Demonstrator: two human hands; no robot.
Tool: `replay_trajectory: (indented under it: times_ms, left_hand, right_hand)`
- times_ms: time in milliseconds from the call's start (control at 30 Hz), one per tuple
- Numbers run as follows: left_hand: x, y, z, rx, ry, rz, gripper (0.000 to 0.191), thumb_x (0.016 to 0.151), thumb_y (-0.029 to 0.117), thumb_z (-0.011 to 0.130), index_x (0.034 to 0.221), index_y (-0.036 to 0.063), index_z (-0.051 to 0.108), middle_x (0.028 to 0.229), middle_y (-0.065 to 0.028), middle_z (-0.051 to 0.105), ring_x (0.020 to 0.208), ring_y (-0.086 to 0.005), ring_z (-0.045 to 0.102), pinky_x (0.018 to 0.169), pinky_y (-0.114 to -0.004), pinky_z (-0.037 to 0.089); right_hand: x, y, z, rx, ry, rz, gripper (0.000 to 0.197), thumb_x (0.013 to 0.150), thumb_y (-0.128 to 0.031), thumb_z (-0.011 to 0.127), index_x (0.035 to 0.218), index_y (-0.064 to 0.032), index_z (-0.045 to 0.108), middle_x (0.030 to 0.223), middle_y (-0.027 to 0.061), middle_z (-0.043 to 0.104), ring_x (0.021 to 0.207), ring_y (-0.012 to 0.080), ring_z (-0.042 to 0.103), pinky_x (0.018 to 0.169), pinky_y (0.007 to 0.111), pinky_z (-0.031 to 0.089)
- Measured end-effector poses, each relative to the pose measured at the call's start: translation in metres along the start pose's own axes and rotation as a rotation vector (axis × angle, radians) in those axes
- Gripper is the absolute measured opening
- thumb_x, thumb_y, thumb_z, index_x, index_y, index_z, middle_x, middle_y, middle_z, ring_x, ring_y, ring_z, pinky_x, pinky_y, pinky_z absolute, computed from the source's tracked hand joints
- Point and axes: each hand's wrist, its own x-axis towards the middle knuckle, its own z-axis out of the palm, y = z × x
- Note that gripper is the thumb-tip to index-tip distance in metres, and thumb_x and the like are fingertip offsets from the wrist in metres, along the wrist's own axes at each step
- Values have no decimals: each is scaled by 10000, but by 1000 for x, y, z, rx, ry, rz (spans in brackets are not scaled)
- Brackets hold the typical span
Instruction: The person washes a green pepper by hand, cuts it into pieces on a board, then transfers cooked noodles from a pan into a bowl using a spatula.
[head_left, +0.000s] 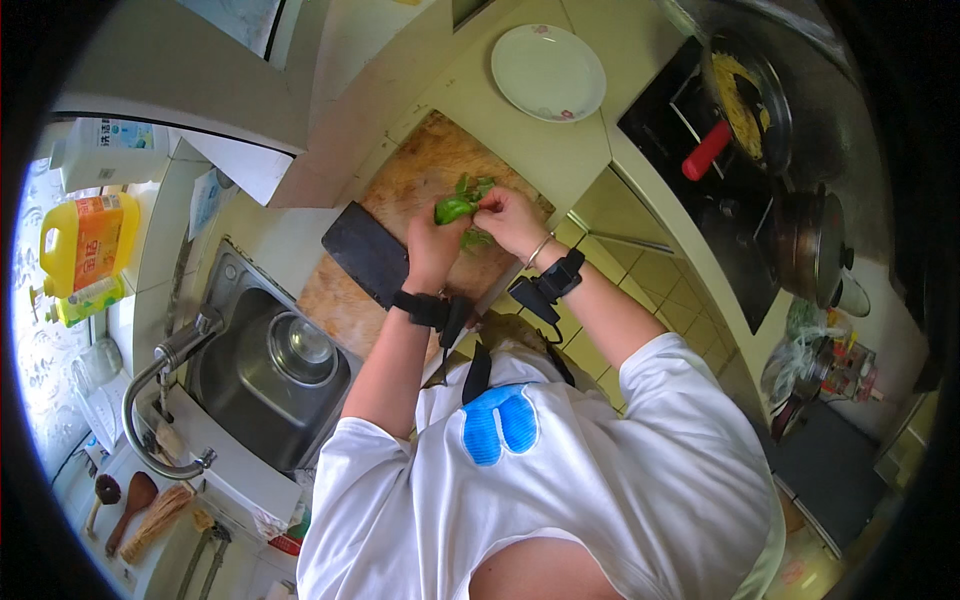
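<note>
My left hand is closed around a green pepper above a wooden cutting board. My right hand meets it from the right, thumb and fingertips pinched together at the pepper's end; whether a small piece is between them cannot be told. Green pieces lie on the board beneath and behind the hands. A dark, broad cleaver blade rests on the board to the left of my left hand; its handle is hidden.
A steel sink with a metal bowl and a faucet is at the left. A white plate sits beyond the board. To the right, a frying pan with yellow food and a lidded pot stand on the black stove.
</note>
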Motion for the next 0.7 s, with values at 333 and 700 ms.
replay_trajectory:
  times_ms: [333,700]
  left_hand:
    - [12,-2,-3,-228,-94,-275,115,809,25,625,909,-29,619,770,-64,629,690,-128,577,597,-263,448]
    - [-1,-4,-15,-287,-79,-202,300,799,-13,613,1085,-24,523,938,-82,603,823,-153,585,702,-258,483]
  right_hand:
    - [2,-22,-19,-361,1,-161,158,781,-126,603,888,-18,645,812,173,645,707,309,621,644,371,485]
    - [-30,-72,0,-301,-44,-250,271,805,-147,632,1058,-51,611,822,87,633,680,184,609,626,314,487]
